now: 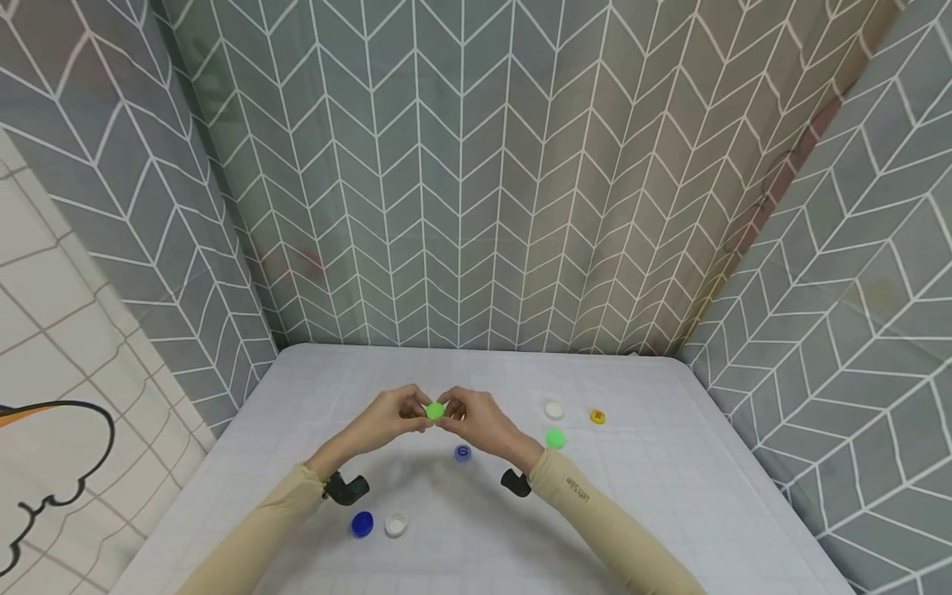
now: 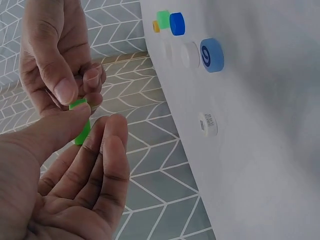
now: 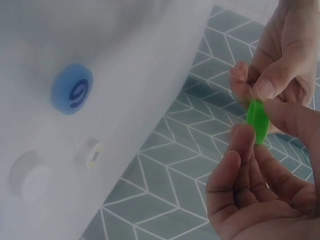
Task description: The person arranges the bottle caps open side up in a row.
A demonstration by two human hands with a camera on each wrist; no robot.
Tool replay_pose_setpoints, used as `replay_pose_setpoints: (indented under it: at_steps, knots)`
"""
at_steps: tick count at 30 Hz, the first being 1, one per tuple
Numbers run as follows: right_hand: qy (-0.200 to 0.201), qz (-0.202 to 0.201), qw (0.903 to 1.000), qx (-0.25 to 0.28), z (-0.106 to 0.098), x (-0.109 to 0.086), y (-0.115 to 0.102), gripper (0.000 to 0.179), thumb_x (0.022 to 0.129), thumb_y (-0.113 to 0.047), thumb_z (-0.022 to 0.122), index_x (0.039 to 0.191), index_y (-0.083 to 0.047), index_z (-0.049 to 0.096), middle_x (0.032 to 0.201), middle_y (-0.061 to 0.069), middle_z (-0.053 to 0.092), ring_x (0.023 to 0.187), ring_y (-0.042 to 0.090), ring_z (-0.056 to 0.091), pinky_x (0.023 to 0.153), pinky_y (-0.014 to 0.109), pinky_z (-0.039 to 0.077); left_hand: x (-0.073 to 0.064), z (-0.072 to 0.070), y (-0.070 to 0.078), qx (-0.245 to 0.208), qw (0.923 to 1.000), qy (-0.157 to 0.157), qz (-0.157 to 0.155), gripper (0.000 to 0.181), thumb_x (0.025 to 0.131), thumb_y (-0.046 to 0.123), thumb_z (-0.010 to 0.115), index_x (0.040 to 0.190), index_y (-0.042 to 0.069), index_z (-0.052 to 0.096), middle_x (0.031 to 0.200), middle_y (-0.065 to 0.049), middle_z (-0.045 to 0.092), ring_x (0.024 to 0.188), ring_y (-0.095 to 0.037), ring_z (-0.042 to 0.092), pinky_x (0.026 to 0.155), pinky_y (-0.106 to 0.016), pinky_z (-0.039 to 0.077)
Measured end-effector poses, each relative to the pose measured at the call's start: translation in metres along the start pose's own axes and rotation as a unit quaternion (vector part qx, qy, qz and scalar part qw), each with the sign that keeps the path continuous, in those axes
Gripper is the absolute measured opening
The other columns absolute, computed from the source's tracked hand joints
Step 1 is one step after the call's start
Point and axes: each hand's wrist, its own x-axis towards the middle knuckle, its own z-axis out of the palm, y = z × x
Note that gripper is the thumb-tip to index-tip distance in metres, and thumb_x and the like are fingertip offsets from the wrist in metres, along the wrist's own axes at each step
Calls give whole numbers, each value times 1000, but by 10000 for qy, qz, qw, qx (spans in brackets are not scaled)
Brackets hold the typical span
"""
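Head view showed, on a white table (image 1: 669,496), a marked light-blue round plastic cap (image 1: 463,453), a dark-blue round cap (image 1: 362,524) nearer the wearer, and a pale-green round cap (image 1: 555,438) beside the right sleeve (image 1: 598,516). Raised above the table, a bright-green shallow plastic cap (image 1: 435,411) faced the head camera, its long axis nearly upright in the right-wrist view. Left hand (image 1: 394,416) and right hand (image 1: 479,420) pinched its edge, thumbs and fingers narrowly spaced.

Round bright-green cap (image 1: 435,411) in mid-air
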Motion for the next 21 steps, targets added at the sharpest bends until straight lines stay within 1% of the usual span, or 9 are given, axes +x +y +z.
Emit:
replay_pose_setpoints:
  at_steps: [5,7,11,14,16,19,21]
  knots:
    - [69,-92,9999,33,2,0,1,27,92,-25,67,113,-9,64,86,-2,68,75,6,61,65,18,50,0,1,-2,-26,10000,-16,-19,27,87,21,73,108,12,60,88,1,69,77,-13,67,71,-35,57]
    - [129,-114,9998,25,3,0,0,27,92,-25,66,113,-9,64,85,-2,69,75,6,61,65,18,50,0,1,-2,-63,10000,10,-37,27,87,21,73,109,12,59,88,2,69,77,-13,67,73,-39,57]
    - [250,-79,9997,21,5,0,0,29,92,-25,66,115,-8,64,86,-1,69,75,4,62,66,18,50,-1,1,-1,-179,9998,88,5,30,87,20,72,112,10,58,90,0,70,79,-12,67,75,-42,57]
    - [310,-51,9995,63,7,0,0,31,92,-25,66,118,-7,64,90,0,70,77,4,63,67,17,51,-3,1,-1,-314,9994,160,20,30,88,17,70,114,9,57,92,-3,71,81,-13,68,76,-41,57]
    - [357,-67,9993,120,8,0,0,30,92,-23,66,117,-8,64,93,0,70,79,4,64,68,17,52,-3,1,-2,-409,9989,207,27,28,90,18,68,114,8,57,94,-7,71,82,-16,69,76,-41,57]
    - [453,-111,9987,210,9,0,0,25,92,-21,67,114,-10,65,97,0,70,82,5,65,71,18,52,-3,1,-4,-608,9978,245,6,28,92,25,65,112,7,57,97,-13,71,84,-19,70,78,-44,56]
    - [524,-166,9981,289,10,0,0,20,92,-18,66,111,-11,66,98,0,70,82,6,65,70,19,52,-2,1,-5,-731,9970,264,-35,30,93,32,63,110,8,58,98,-16,71,85,-19,70,79,-44,56]
